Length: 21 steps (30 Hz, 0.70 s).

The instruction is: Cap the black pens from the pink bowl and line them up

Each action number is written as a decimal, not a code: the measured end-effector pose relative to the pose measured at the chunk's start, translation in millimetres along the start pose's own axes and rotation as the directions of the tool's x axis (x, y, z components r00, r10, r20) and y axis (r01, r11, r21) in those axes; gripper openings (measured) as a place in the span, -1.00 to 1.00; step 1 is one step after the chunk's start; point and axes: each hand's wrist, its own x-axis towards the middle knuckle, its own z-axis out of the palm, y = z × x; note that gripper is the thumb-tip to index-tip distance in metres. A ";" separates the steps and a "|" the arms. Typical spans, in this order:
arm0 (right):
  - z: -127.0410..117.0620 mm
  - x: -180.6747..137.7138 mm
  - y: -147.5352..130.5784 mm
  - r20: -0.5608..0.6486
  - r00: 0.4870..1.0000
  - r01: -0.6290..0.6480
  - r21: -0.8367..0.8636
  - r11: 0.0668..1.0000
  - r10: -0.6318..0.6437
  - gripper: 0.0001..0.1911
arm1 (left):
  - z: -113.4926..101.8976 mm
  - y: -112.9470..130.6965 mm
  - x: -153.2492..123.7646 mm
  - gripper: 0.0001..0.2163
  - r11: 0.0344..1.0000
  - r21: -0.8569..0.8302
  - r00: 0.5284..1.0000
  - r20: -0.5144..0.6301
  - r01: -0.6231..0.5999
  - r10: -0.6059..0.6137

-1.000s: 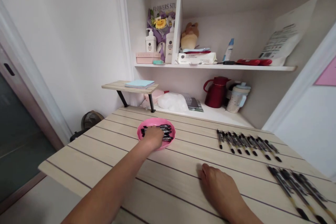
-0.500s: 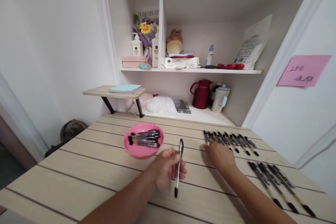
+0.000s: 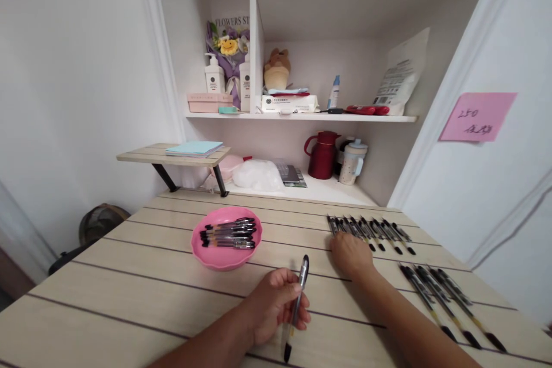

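My left hand (image 3: 280, 306) pinches a clear-barrelled gel pen (image 3: 298, 299) with black ends, held tilted above the desk in front of me. Farther right, my right hand (image 3: 352, 254) is at the left end of a row of similar pens (image 3: 386, 233). Its fingers are closed on a pen (image 3: 331, 224) whose thin end shows beyond them; the rest of that pen is hidden. Left of my hands, a pink scalloped bowl (image 3: 202, 257) holds several more of these pens (image 3: 228, 234). A second group of pens (image 3: 448, 299) lies side by side nearer me on the right.
The wooden desk (image 3: 142, 293) has dark seams. A small raised shelf (image 3: 142, 154) with blue paper (image 3: 195, 148) stands at the back left. Behind are a red jug (image 3: 322, 155), a pale cup (image 3: 352, 162) and a white plastic bag (image 3: 259, 175). A pink note (image 3: 478, 117) is on the right wall.
My left hand has come nearer me and slightly right with its pen. My right hand stays at the row's left end. The view has turned a little to the right.
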 end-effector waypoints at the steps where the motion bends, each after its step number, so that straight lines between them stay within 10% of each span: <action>1: 0.5 0.0 0.0 0.000 1.000 -0.001 0.001 1.000 0.001 -0.71 | -0.1 -0.1 0.3 -0.75 1.000 0.001 1.000 -0.001 0.003 -0.003; 9: -8.2 -5.4 0.7 -0.051 0.999 0.012 0.059 0.998 -0.009 -0.67 | -2.3 0.2 0.3 -0.74 0.999 -0.037 1.000 0.014 0.004 -0.003; 12: -19.1 -23.4 -9.7 -0.053 0.999 0.014 0.344 0.939 0.005 -0.59 | -0.7 0.4 -0.7 -0.75 0.997 -0.069 1.000 -0.001 -0.020 0.020; 17: -29.4 -75.8 -48.8 0.134 0.988 -0.121 0.983 0.138 -0.082 -0.58 | 7.1 -1.8 -3.2 -0.74 0.994 -0.109 1.000 -0.020 -0.021 0.019; 21: -27.4 -100.8 -70.7 0.140 0.984 -0.152 0.982 -0.115 -0.107 -0.60 | 12.7 -3.1 -5.3 -0.74 0.996 -0.091 0.999 -0.044 0.009 -0.013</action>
